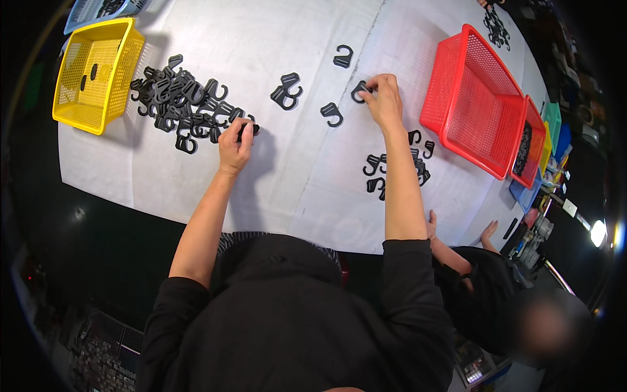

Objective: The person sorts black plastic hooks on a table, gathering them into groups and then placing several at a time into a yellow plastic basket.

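Note:
My left hand pinches a black plastic hook at the right edge of a big pile of black plastic hooks. Farther right, my right hand has its fingers closed on another black hook, held at or just above the white table. Between the hands lie a loose hook, a small cluster of hooks and, farther back, a single hook. Partly behind my right forearm is a smaller group of hooks.
A yellow basket holding two small black pieces stands left, before a blue basket. At right are a large red basket and a smaller red one with black parts. A co-worker's hand rests at the table edge.

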Tool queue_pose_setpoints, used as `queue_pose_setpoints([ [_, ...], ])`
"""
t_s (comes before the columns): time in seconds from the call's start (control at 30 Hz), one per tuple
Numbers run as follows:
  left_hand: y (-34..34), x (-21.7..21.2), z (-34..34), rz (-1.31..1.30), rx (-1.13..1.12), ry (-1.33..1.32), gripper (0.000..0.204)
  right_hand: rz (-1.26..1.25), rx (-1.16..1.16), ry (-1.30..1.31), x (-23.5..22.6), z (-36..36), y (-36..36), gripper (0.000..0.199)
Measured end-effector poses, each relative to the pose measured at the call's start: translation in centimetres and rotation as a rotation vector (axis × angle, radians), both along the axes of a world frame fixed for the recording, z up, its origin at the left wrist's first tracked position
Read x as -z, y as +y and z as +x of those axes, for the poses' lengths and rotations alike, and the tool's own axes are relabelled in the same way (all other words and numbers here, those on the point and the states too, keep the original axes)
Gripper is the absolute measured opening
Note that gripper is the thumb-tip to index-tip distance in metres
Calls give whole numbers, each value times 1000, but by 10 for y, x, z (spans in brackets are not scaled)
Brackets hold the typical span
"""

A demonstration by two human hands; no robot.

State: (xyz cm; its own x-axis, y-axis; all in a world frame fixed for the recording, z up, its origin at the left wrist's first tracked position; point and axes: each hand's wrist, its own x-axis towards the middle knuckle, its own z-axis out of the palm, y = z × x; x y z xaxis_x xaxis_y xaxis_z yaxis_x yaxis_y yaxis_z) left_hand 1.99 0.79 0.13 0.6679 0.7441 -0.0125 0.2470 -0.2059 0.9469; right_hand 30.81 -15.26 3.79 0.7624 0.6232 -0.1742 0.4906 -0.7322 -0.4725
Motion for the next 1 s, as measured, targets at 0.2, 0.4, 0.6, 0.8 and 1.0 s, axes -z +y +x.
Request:
queue_pose_setpoints([
  [0.2,4,6,-6,-12,63,72,19,35,64,-34,0,-7,-4,29],
  [0.4,4,11,-9,-7,61,71,18,36,44,-6,2,-7,-10,29],
  [0.6,3,5,-4,16,70,96,18,316,138,465,0,-10,5,24],
  [0.8,2,1,-2,-3,3,7,15,272,-227,494,-2,-60,79,23],
  [1.0,-1,-4,2,-15,4,-2,14,167,-138,-95,3,-2,79,40],
])
